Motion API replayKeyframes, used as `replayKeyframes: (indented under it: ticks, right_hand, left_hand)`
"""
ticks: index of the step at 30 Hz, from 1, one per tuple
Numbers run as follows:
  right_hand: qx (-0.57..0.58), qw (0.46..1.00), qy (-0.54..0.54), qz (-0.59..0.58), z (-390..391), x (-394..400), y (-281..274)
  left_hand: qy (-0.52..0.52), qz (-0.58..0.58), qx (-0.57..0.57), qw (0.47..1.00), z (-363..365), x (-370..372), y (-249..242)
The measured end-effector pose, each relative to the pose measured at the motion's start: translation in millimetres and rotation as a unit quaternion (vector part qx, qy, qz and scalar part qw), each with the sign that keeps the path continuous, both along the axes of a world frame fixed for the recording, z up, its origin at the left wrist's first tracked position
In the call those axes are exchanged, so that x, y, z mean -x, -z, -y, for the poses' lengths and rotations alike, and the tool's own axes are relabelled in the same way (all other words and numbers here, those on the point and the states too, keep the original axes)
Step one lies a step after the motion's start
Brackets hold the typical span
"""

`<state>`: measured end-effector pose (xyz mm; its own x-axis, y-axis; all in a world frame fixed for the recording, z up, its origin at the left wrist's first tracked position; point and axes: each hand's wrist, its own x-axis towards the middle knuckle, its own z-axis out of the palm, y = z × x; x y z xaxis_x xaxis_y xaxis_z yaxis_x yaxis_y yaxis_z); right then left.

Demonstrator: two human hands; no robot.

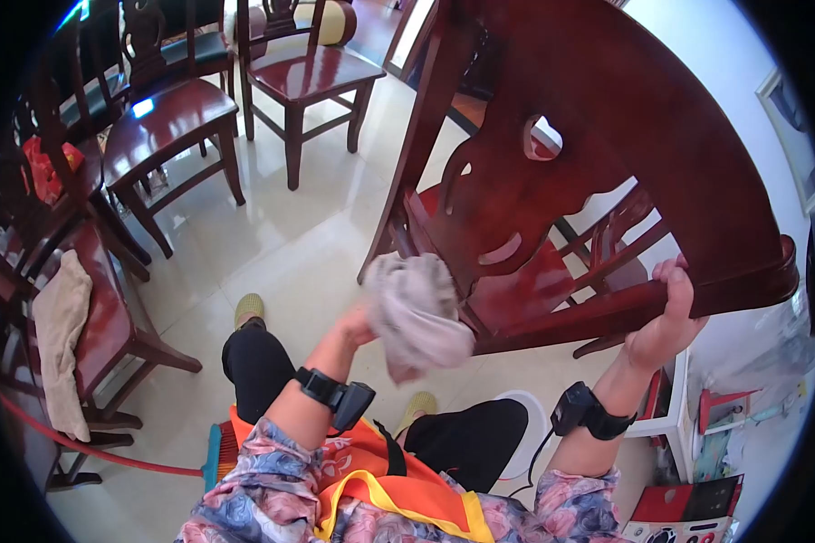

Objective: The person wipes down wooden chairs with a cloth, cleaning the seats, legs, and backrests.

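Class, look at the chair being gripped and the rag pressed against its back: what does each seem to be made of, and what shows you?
Chair: apparently solid wood with a glossy reddish-brown lacquer; light glints on its carved, cut-out back, which the right hand grips by the top rail.
Rag: soft, greyish-pink woven or knitted cloth, probably cotton; it bunches and folds in the left hand, matte with no shine.

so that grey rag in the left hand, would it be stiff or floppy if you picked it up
Probably floppy: the rag is bunched in soft folds around the left hand and keeps no shape of its own. It is likely light, since it is held up against the chair back by one hand. It seems unlikely to slip, as its surface looks like matte cloth.
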<state>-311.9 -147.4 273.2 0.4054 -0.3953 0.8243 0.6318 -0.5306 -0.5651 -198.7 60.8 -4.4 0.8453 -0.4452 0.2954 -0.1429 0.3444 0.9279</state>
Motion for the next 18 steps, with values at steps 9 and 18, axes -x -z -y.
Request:
replayKeyframes:
  ticks: [9, 18]
  right_hand:
    - [0.006, 0.999, 0.039, -0.004, -6.9, 1.1, -1.7]
    - [-0.053, 0.997, 0.048, 0.012, -12.4, -1.1, -1.9]
  left_hand:
    - [0.127, -0.170, 0.402, 0.891, 3.2, -30.8, -117.4]
    - [-0.389, 0.357, -0.028, 0.849, 94.9, -43.0, -194.6]
